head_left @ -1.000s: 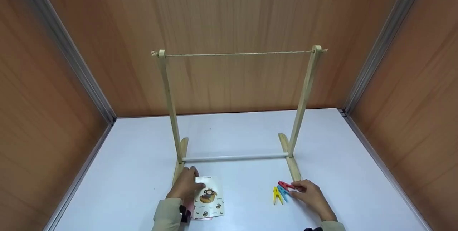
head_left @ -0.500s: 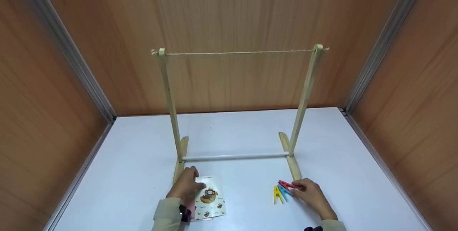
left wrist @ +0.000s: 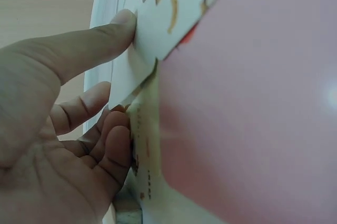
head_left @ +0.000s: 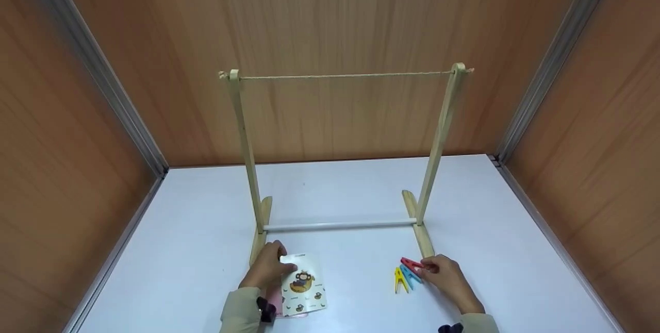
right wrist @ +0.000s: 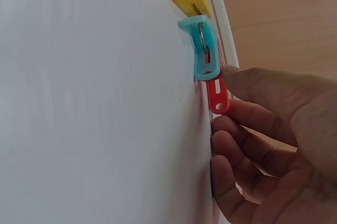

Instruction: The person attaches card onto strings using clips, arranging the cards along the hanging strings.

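Observation:
My left hand (head_left: 267,267) pinches the upper left corner of a white card (head_left: 303,284) with a monkey picture. In the left wrist view the thumb lies on the card's face and fingers reach beneath its bent-up corner. A pink card (left wrist: 253,92) lies partly under it. On the right, my right hand (head_left: 451,277) pinches one end of a red clothespin (right wrist: 218,98) between thumb and forefinger. A blue clothespin (head_left: 410,274) and a yellow clothespin (head_left: 400,280) lie right beside it on the table.
Behind both hands stands a wooden frame (head_left: 437,142) with a string (head_left: 340,76) across its top and a white bar (head_left: 340,226) low between its feet. Wood-grain panels (head_left: 340,116) wall in the white table (head_left: 180,250) at the back and sides.
The white card's corner has risen slightly in my left hand. My right thumb has closed in on the red clothespin, which has shifted a little away from me. Otherwise both hands keep their places.

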The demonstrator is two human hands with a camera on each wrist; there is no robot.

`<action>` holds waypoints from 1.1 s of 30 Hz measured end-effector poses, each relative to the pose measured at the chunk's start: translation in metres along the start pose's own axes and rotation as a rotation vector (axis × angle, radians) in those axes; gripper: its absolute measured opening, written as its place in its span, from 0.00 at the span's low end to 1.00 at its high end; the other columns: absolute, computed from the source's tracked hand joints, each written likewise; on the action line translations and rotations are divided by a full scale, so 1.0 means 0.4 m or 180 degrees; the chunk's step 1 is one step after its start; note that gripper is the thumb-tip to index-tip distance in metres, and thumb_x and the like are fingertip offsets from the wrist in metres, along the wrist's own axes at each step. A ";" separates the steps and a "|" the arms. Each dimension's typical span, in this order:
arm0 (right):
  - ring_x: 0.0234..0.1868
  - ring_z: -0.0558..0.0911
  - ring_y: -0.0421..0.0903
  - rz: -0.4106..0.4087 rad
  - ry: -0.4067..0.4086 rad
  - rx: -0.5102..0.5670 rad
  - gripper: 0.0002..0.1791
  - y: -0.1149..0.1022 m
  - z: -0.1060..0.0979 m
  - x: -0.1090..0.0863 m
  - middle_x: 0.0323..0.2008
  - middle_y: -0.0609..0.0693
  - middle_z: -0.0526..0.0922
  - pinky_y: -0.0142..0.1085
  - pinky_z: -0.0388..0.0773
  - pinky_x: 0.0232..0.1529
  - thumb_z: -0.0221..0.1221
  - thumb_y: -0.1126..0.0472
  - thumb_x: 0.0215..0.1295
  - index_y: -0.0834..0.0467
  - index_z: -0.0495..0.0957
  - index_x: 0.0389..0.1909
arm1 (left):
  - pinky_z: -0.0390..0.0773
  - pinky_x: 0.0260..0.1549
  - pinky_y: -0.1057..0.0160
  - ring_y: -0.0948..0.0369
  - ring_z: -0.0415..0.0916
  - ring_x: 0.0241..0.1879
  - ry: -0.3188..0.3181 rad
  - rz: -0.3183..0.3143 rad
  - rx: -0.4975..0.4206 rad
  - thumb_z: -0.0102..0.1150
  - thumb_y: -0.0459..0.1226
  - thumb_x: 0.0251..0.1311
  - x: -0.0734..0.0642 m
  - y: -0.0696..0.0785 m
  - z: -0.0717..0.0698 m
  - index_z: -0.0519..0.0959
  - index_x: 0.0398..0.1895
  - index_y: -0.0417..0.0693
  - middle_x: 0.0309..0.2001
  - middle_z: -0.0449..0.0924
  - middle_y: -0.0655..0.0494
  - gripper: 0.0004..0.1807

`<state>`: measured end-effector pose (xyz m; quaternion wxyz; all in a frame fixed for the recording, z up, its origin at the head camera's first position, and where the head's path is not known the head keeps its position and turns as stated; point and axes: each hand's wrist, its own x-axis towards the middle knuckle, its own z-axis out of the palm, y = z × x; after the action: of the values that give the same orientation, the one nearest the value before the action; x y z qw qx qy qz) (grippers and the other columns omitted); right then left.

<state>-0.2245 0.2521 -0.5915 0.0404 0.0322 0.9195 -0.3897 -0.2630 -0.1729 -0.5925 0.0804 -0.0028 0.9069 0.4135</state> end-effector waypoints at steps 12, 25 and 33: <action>0.37 0.76 0.43 0.0114 -0.0087 -0.0048 0.17 -0.007 -0.002 0.002 0.36 0.50 0.80 0.39 0.78 0.41 0.69 0.59 0.55 0.64 0.82 0.44 | 0.73 0.35 0.59 0.57 0.69 0.35 0.0006 -0.0042 0.0001 0.74 0.36 0.46 -0.005 0.003 -0.004 0.72 0.36 0.41 0.35 0.70 0.50 0.20; 0.36 0.74 0.43 -0.0022 -0.0020 -0.0159 0.20 -0.002 0.011 -0.001 0.35 0.50 0.77 0.34 0.74 0.38 0.71 0.64 0.49 0.65 0.82 0.44 | 0.71 0.29 0.61 0.57 0.69 0.32 0.0088 0.0030 -0.0065 0.71 0.33 0.48 -0.012 0.008 -0.006 0.73 0.35 0.39 0.32 0.72 0.49 0.16; 0.37 0.73 0.44 0.0089 -0.0045 -0.0164 0.20 -0.003 0.012 0.006 0.36 0.50 0.76 0.36 0.72 0.39 0.71 0.63 0.50 0.64 0.81 0.46 | 0.75 0.33 0.61 0.57 0.73 0.35 0.0151 -0.0042 -0.0257 0.68 0.30 0.50 -0.011 0.016 -0.007 0.78 0.38 0.38 0.33 0.76 0.49 0.12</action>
<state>-0.2267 0.2478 -0.5941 0.0531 0.0413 0.9284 -0.3655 -0.2595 -0.1711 -0.5854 0.0613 -0.0218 0.8912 0.4490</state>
